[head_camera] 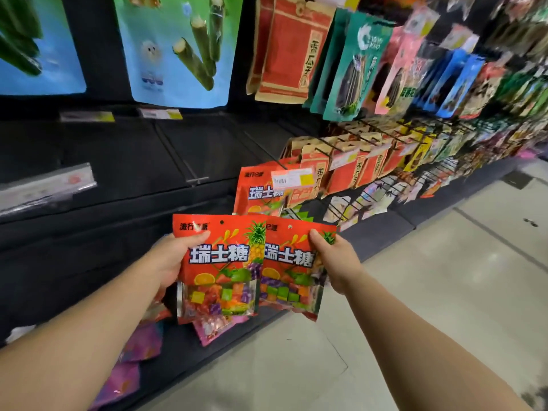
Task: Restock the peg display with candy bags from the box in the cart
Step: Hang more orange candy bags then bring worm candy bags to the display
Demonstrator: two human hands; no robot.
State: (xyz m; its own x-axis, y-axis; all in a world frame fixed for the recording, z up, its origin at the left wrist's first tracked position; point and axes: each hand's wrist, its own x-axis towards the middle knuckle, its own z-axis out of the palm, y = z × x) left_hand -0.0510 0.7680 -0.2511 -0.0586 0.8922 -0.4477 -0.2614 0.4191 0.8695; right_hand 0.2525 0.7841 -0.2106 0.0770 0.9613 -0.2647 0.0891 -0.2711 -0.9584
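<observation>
I hold two red candy bags with fruit pictures in front of the dark peg wall. My left hand (170,256) grips the left candy bag (219,268) at its upper left edge, thumb on its front. My right hand (335,259) grips the right candy bag (292,274) at its upper right corner; its left side tucks behind the left bag. Just above them another bag of the same candy (258,191) hangs on a peg behind a price tag (292,178). An empty peg (192,176) sticks out to the left of it. The box and cart are out of view.
Red seed packs (353,170) hang on pegs to the right, with many more snack bags along the aisle. Large green and blue bags (178,51) hang above. Pink bags (142,342) hang low on the left. Pale tiled floor (415,307) runs along the right.
</observation>
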